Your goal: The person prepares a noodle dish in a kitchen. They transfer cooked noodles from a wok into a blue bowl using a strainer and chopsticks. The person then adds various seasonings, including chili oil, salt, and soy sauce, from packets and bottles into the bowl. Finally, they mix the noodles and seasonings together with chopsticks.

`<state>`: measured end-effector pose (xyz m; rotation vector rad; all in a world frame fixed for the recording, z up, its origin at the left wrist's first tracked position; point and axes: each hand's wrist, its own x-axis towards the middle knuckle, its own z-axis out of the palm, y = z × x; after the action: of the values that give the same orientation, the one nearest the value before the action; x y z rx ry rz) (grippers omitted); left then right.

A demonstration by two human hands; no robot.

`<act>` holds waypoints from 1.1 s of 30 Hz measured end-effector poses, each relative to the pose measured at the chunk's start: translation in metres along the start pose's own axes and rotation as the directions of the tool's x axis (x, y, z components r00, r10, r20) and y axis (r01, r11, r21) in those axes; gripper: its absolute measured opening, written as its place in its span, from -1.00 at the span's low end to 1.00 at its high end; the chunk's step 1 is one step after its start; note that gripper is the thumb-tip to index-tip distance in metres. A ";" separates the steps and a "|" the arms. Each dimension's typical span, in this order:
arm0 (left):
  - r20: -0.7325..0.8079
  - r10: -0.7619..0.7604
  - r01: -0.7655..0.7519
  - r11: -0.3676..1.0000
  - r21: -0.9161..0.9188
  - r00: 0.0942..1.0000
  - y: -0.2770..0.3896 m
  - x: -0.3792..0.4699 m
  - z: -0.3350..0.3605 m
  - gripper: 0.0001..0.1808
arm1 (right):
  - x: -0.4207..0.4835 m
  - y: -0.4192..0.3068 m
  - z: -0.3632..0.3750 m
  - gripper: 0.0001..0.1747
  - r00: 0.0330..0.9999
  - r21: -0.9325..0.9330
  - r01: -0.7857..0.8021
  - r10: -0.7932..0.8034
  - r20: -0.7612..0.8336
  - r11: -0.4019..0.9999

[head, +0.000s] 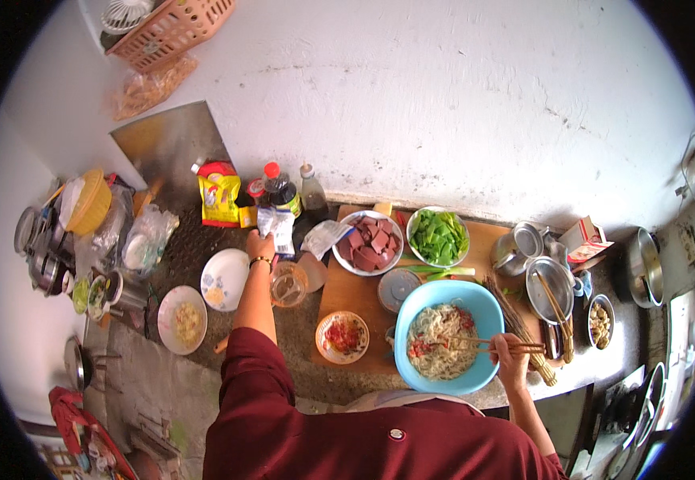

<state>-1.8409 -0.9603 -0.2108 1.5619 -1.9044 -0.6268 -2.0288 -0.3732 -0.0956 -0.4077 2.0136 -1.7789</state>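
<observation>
My right hand grips a pair of wooden chopsticks, their tips among the noodles. Red chopped sauce lies on these noodles, in a light blue plastic basin close to my body. Stretched out to the back of the counter, my left hand holds the lower edge of a white printed packet; its fingertips are partly hidden. Behind that packet stand a dark sauce bottle with a red cap and a yellow and red pouch. A small bowl of red chopped chilli sits left of the basin.
On the wooden cutting board are bowls of dark red cubes and cut greens. A white plate and a bowl of pale chopped food lie left. Metal pots and a straw whisk stand right.
</observation>
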 end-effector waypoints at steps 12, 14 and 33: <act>0.415 -0.112 0.330 0.798 -0.504 0.903 -0.077 0.085 0.030 -0.63 | -0.011 -0.028 0.010 -0.77 0.993 -0.274 -0.110 0.115 0.005 0.955; 0.574 -0.095 0.473 0.683 -0.557 0.813 -0.055 0.068 0.048 -0.65 | -0.016 -0.004 0.003 -0.77 0.996 -0.225 -0.081 0.074 -0.041 0.971; 0.131 0.265 -0.130 0.774 -0.620 0.955 0.125 -0.081 -0.107 -0.72 | -0.017 -0.024 -0.014 -0.81 0.994 -0.147 -0.053 0.037 -0.107 0.988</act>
<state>-1.8428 -0.8554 -0.0610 0.8910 -1.7299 -1.2079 -2.0221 -0.3558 -0.0683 -0.3173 2.2194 -1.6599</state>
